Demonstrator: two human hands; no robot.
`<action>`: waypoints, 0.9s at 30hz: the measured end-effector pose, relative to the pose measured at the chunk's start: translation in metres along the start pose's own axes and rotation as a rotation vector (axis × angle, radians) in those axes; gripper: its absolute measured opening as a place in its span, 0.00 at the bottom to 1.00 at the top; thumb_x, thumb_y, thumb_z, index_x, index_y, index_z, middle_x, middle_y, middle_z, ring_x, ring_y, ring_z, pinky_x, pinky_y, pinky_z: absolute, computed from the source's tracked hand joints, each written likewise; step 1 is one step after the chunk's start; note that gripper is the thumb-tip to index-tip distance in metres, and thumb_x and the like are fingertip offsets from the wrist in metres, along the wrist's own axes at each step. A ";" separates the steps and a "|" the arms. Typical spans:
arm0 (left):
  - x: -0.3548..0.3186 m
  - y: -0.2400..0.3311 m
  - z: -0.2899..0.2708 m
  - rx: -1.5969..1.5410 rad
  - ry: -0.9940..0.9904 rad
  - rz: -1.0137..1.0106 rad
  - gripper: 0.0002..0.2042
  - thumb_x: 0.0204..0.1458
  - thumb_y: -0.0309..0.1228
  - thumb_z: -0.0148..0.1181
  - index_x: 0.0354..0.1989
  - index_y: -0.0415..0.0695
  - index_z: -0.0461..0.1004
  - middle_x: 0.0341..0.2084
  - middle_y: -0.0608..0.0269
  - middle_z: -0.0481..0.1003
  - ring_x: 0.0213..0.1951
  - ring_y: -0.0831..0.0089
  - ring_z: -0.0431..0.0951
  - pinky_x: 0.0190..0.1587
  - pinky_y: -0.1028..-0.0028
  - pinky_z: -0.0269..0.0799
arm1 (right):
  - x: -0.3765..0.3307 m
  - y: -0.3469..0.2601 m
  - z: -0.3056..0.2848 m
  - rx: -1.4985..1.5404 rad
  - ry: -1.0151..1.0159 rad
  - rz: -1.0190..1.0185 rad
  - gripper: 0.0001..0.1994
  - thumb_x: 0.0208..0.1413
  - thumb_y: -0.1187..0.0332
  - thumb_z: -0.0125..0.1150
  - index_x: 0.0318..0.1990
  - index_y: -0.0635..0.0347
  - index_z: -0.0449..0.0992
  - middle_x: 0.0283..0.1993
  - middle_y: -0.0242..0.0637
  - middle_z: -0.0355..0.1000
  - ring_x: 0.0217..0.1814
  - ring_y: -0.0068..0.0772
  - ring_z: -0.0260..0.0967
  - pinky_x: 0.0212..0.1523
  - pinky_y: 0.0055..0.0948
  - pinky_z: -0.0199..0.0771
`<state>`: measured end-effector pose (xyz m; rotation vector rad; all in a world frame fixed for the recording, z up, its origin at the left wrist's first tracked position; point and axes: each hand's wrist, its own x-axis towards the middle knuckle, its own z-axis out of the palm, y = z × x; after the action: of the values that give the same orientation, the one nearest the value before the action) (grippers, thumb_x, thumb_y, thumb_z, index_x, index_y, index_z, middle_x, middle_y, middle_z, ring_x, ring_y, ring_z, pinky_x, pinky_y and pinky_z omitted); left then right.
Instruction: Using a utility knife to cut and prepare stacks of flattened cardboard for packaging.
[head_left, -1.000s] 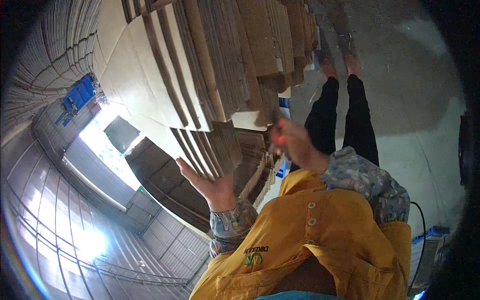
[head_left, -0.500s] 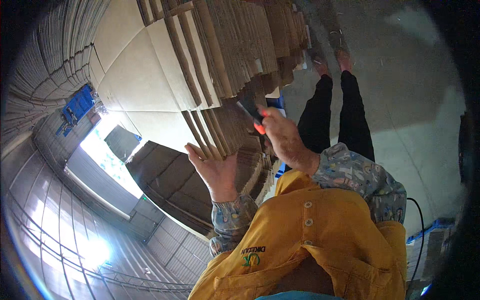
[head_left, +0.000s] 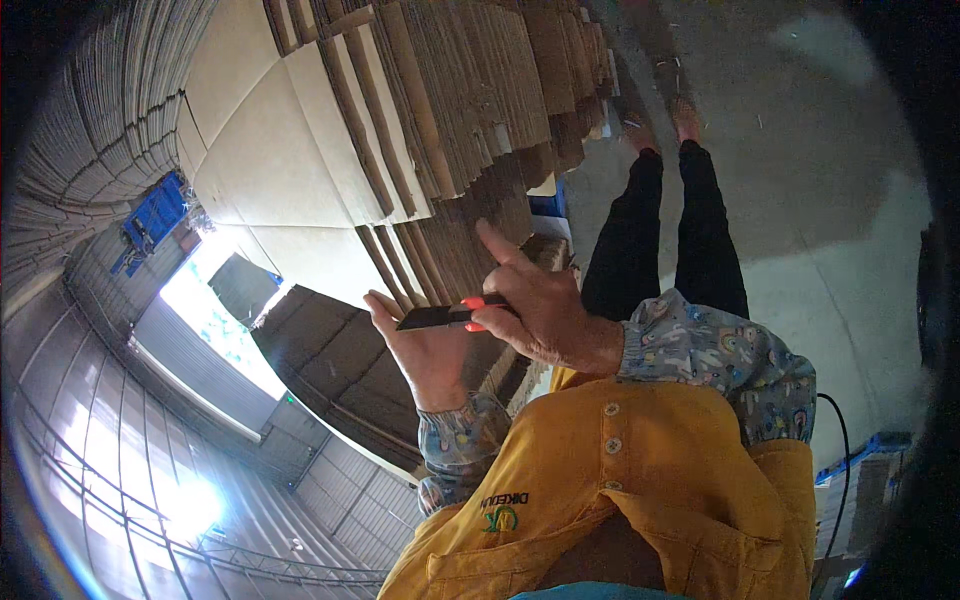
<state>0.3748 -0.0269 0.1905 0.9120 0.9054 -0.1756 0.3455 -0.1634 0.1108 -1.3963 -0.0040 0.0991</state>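
My right hand (head_left: pixel 555 310) is closed round a knife (head_left: pixel 437 317) with a broad dark blade and a red-and-black handle. Its index finger sticks out toward the cardboard while the blade points left. Behind the blade, my left hand (head_left: pixel 430 360) lies palm up at the near corner of the cardboard stack (head_left: pixel 325 260). The left thumb is stretched out against the sheets, and its other fingers are partly hidden. Brown cut edges of many flat sheets show along the stack's right side, and its pale top face has fold lines.
More cardboard stacks rise at the far left (head_left: pixel 110 110), and a darker stack (head_left: pixel 345 350) lies beside my left hand. Blue equipment (head_left: pixel 155 220) stands near a bright doorway. Another person's legs (head_left: pixel 625 235) in dark trousers are on the concrete floor (head_left: pixel 830 190).
My right hand has turned and moved left and down, swinging the knife from the stack's edge to across my left palm. Its index finger is now extended. My left hand has barely moved.
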 end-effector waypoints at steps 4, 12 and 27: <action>-0.001 0.001 0.001 0.019 0.031 0.025 0.28 0.51 0.52 0.45 0.50 0.40 0.64 0.49 0.52 0.66 0.49 0.58 0.66 0.53 0.59 0.58 | -0.002 -0.001 0.001 -0.006 -0.013 -0.034 0.16 0.49 0.56 0.55 0.26 0.60 0.63 0.56 0.63 0.53 0.29 0.45 0.71 0.23 0.32 0.71; -0.007 0.005 0.003 0.100 0.067 0.029 0.28 0.49 0.55 0.45 0.52 0.48 0.61 0.47 0.55 0.66 0.49 0.56 0.65 0.49 0.50 0.58 | 0.000 0.013 -0.001 0.906 0.180 0.224 0.10 0.54 0.62 0.49 0.31 0.59 0.64 0.48 0.45 0.65 0.28 0.27 0.70 0.27 0.23 0.69; -0.025 0.022 0.007 0.252 0.305 0.310 0.29 0.47 0.58 0.42 0.51 0.52 0.64 0.46 0.59 0.68 0.46 0.58 0.68 0.43 0.53 0.67 | 0.092 0.026 -0.011 0.746 0.172 0.318 0.16 0.58 0.56 0.43 0.32 0.61 0.67 0.19 0.25 0.55 0.18 0.13 0.52 0.17 0.20 0.54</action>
<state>0.3738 -0.0237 0.2242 1.3258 1.0229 0.1228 0.4363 -0.1633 0.0785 -0.6464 0.3646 0.2191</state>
